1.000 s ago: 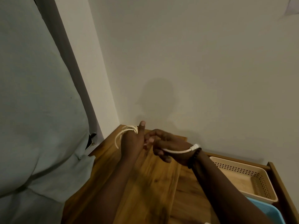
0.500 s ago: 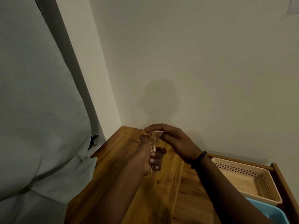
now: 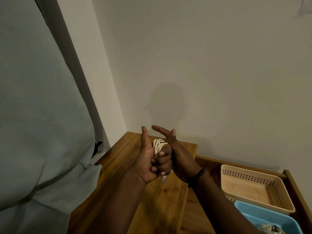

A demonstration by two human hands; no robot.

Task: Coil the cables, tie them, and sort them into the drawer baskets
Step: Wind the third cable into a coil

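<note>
A white cable [image 3: 158, 146], wound into loops, is being held up over the wooden top [image 3: 118, 191]. It is being gripped by the left hand [image 3: 152, 164], with fingers curled around it and the thumb sticking up. The right hand [image 3: 175, 156] is being pressed against the loops from the other side, two fingers pointing out. A beige basket [image 3: 253, 174] and a blue basket [image 3: 249, 211] are sitting in the open drawer [image 3: 297, 191] to the right.
</note>
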